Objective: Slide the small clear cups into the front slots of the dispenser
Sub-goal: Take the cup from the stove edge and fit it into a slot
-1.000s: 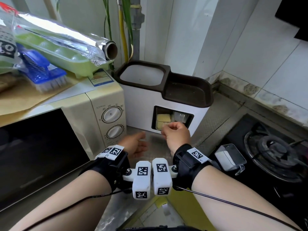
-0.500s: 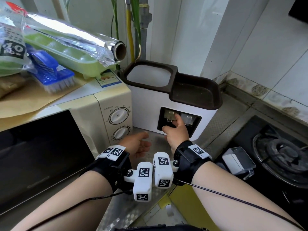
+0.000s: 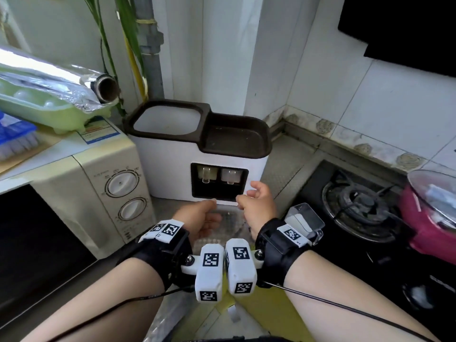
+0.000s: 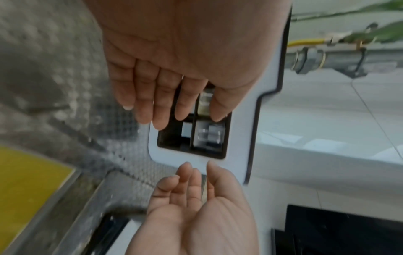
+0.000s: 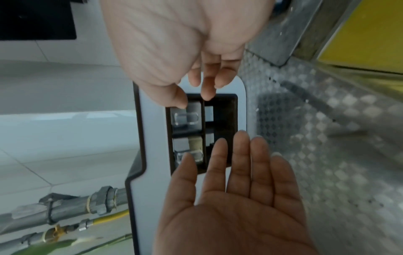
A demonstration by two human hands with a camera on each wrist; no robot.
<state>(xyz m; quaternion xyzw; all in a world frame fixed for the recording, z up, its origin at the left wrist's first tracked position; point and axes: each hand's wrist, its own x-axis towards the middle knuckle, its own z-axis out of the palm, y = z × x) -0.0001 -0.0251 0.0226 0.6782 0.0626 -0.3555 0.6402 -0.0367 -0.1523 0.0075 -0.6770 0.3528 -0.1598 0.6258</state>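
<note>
The white dispenser (image 3: 170, 166) with a dark brown top stands on the counter against the wall. Two small clear cups sit side by side in its dark front recess, the left cup (image 3: 209, 174) and the right cup (image 3: 230, 176). The right wrist view shows them too, the left cup (image 5: 189, 155) and the right cup (image 5: 185, 117). My right hand (image 3: 246, 196) hovers just below and right of the recess with loosely curled fingers that hold nothing. My left hand (image 3: 209, 209) is low in front of the dispenser's base, its fingers (image 4: 157, 103) straight and empty.
A cream microwave (image 3: 81, 193) stands left of the dispenser, with a foil roll (image 3: 61, 87) and a green tray (image 3: 44, 112) on top. To the right is a gas burner (image 3: 357, 201) and a pink pot (image 3: 431, 218). Patterned metal counter (image 5: 327, 138) lies under my hands.
My right hand has left the cups in the recess and drawn back down to the right, now empty. My left hand has edged forward toward the dispenser's base.
</note>
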